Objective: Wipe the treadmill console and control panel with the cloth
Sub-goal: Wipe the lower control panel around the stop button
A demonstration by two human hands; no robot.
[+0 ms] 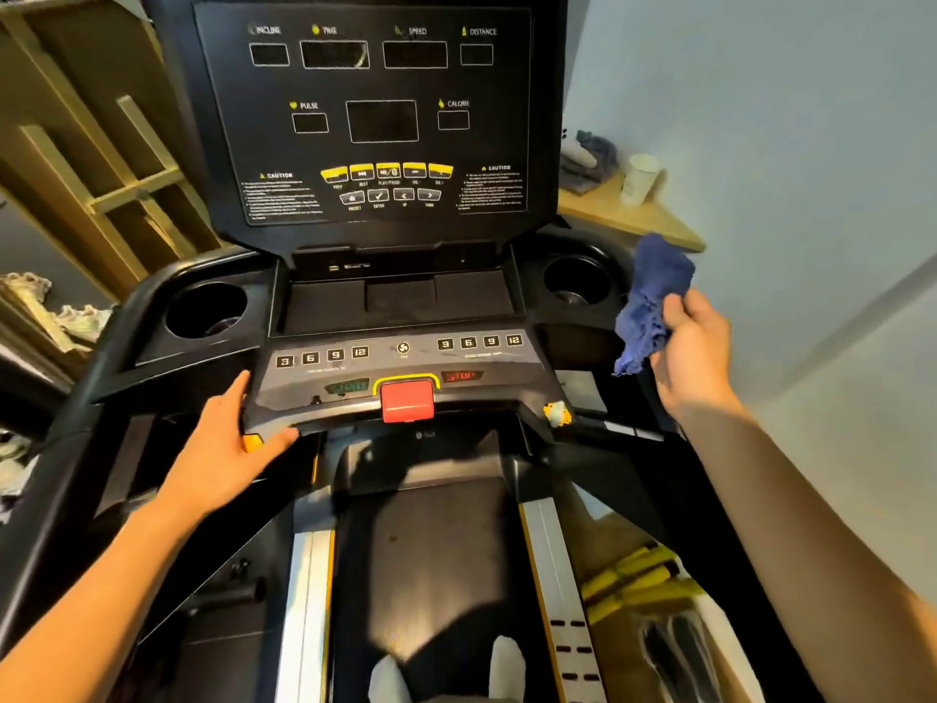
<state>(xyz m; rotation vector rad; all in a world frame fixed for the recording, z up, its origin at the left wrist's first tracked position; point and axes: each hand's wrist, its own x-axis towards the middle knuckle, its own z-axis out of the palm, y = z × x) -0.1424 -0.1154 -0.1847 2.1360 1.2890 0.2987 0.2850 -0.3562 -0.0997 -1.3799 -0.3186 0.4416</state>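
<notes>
The black treadmill console [507,83] fills the upper middle, with dark display windows and yellow buttons. Below it lies the grey control panel [304,383] with number keys and a red stop key [407,402]. My left hand [238,438] rests on the panel's lower left corner, thumb curled under its front edge. My right hand [694,352] is raised off to the right of the panel, beside the right cup holder [575,281], and grips a crumpled blue cloth [651,301]. The cloth hangs in the air and touches neither console nor panel.
A left cup holder [205,309] and a shallow tray [400,296] sit between console and panel. A wooden shelf [634,215] with a white cup [640,177] stands behind on the right. A wooden rack [101,159] is at left. The belt [431,560] runs below.
</notes>
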